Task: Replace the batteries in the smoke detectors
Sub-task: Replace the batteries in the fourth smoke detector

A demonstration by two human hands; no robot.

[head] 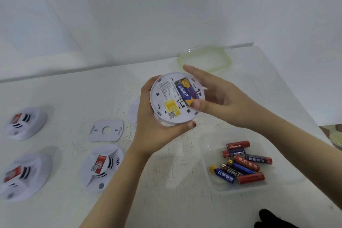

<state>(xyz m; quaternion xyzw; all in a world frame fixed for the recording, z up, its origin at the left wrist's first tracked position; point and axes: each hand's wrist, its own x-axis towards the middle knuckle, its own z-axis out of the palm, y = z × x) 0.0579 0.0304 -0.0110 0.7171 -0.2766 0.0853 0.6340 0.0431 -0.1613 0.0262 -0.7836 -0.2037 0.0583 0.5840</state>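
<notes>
Upturned smoke detector [164,96] at centre above worktop [74,98], left grip [151,129] curled round its 8 o'clock rim, right grip [220,98] uncurled, thumb pressing the blue battery [184,94] in its bay, spare batteries [244,164] at 4 o'clock.

Above the desk [166,200], our left hand [153,126] grips an upturned detector [162,96]; our right hand [218,98] thumbs its battery [182,93].
</notes>
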